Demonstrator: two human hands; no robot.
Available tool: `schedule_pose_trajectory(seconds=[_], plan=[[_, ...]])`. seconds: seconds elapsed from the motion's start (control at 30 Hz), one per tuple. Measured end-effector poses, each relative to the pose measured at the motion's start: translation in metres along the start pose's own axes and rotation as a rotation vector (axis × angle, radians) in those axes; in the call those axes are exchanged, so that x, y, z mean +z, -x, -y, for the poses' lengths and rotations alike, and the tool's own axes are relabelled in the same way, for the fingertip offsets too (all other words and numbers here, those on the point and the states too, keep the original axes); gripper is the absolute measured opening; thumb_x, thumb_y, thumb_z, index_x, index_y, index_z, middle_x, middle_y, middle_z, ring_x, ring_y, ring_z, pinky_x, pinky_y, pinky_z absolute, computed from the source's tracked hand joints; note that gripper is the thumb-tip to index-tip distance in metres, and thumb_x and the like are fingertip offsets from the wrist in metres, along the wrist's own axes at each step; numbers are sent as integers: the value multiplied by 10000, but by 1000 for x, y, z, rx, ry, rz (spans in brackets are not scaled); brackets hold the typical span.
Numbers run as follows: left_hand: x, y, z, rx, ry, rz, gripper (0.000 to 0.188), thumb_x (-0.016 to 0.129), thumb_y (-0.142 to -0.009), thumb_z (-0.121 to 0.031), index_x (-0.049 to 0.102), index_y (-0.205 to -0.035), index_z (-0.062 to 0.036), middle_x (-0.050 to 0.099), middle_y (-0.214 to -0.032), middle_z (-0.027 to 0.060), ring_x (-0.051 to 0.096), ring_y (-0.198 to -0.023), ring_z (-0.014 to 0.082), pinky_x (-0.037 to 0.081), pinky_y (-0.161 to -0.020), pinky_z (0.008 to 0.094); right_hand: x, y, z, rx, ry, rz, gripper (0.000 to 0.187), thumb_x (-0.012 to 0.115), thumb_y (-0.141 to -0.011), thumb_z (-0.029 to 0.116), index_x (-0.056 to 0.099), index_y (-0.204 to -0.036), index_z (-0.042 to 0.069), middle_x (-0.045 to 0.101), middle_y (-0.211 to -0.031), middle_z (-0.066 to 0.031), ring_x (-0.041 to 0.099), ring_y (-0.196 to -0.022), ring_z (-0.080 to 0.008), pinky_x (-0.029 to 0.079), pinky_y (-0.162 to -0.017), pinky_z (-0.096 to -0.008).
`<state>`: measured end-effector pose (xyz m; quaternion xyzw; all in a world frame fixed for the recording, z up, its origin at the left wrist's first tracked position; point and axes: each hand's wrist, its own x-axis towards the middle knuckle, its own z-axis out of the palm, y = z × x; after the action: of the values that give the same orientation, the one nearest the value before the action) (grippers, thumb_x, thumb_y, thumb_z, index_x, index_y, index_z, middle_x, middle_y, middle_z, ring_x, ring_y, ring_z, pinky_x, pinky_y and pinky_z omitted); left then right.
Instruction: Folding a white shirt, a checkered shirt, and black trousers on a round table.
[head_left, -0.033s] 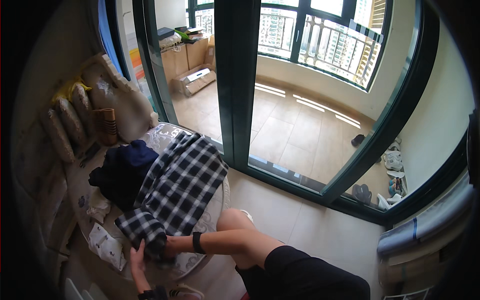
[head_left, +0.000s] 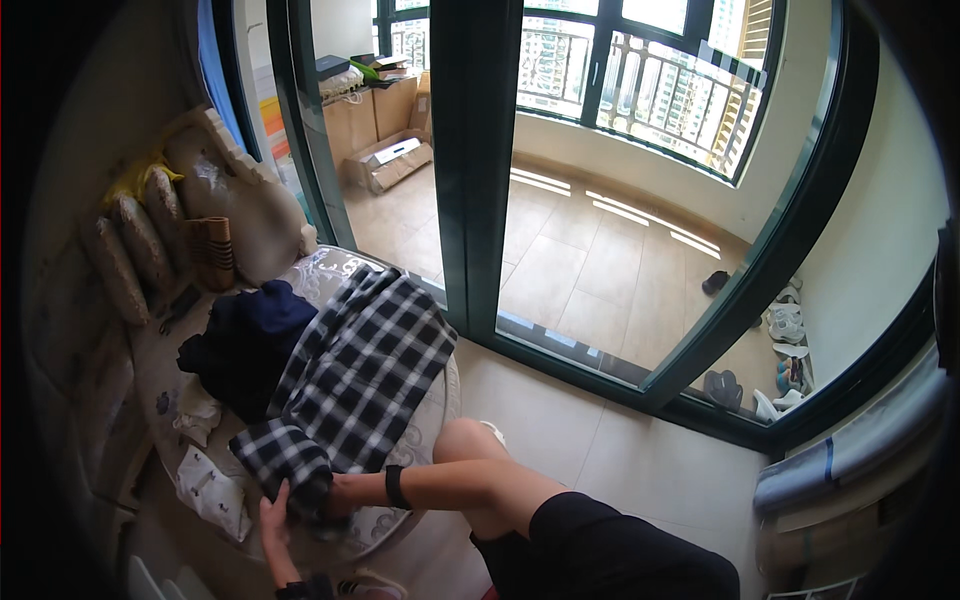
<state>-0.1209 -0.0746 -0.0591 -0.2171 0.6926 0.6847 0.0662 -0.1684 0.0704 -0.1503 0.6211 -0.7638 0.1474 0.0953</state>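
A black-and-white checked garment (head_left: 375, 350) lies spread over a round, pale patterned table (head_left: 408, 440), its near end bunched up at the edge. My left hand (head_left: 274, 515) grips that bunched end from the near left, thumb along the cloth. From the right, my right hand (head_left: 342, 493) reaches into the same bunch; the fabric hides most of its fingers, which appear closed on it. Dark band on my right wrist. Beside the garment sits a heap of dark navy and black clothes (head_left: 245, 340). A white cloth item with small dark motifs (head_left: 213, 495) lies left of my left hand.
Several stuffed plastic bags (head_left: 130, 240) and a brown striped container (head_left: 209, 252) stand behind the clothes. Dark-framed glass doors (head_left: 478, 170) rise beyond the table. Shoes (head_left: 785, 325) line the wall at right, and cardboard boxes (head_left: 385, 110) stand past the glass.
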Motion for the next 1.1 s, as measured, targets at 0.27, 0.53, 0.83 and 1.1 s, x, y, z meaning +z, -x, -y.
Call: schedule_pose_trajectory(seconds=[0.27, 0.53, 0.83, 1.1], plan=[[9, 9, -31, 4, -123, -104, 512, 718, -738, -281, 519, -1048, 76, 588, -1006, 126, 576, -860, 189, 463, -752, 308, -51, 7, -2, -146, -50, 179, 231, 536, -760, 180, 642, -938, 77, 633, -961, -86, 584, -949, -213, 409, -908, -359], [18, 0, -31, 69, -196, -213, 545, 719, -734, -260, 500, -1095, 85, 583, -1031, 136, 564, -890, 198, 448, -779, 307, -61, 8, -14, -164, -226, 91, 260, 536, -773, 214, 628, -982, 89, 629, -965, -82, 591, -919, -225, 433, -869, -360], [26, 4, -58, 82, -230, -209, 509, 734, -705, -208, 494, -1066, 59, 573, -1012, 127, 551, -880, 190, 434, -800, 300, -130, -1, -27, 84, -557, 623, 357, 461, -862, 321, 595, -1101, 93, 597, -1103, -116, 547, -1031, -248, 406, -893, -354], [28, 2, -93, 203, -379, -241, 479, 745, -620, -110, 541, -1022, 52, 614, -941, 141, 588, -813, 209, 459, -765, 326, -107, 69, -123, 485, -29, 340, 950, 655, -670, 435, 178, -1387, 35, 146, -1468, -117, 160, -1349, -262, 155, -1078, -416]])
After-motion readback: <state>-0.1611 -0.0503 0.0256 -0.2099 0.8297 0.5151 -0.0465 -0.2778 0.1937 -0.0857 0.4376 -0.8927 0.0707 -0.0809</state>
